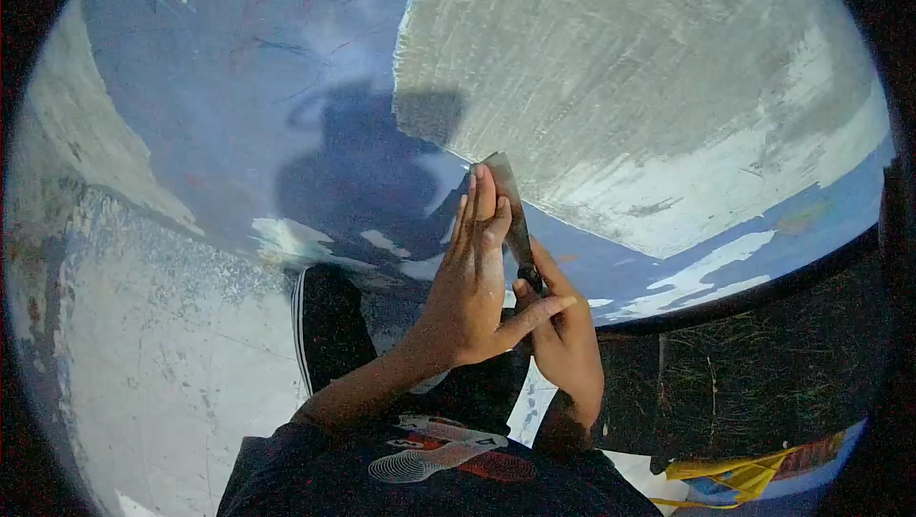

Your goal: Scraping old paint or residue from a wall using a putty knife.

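Observation:
My right hand (572, 349) grips the dark handle of a flat scraper (517, 220), probably a putty knife. The blade's wide end lies against the wall, at the border between blue paint (236, 95) and a bare grey patch (608, 88). My left hand (469, 295) rests along the blade's left side, fingers stretched out toward the blade's tip. Its thumb crosses over my right hand. Part of the blade is hidden behind the left fingers. Pale, ragged-edged patches (715, 274) show within the blue paint lower on the wall.
A pale, speckled floor (179, 345) spreads at the left. My leg in dark striped trousers (329, 324) is close to the wall's base. A dark, scratched surface (715, 367) lies at the right, with yellow and blue sheet material (744, 478) below it. My shadow (365, 152) falls on the wall.

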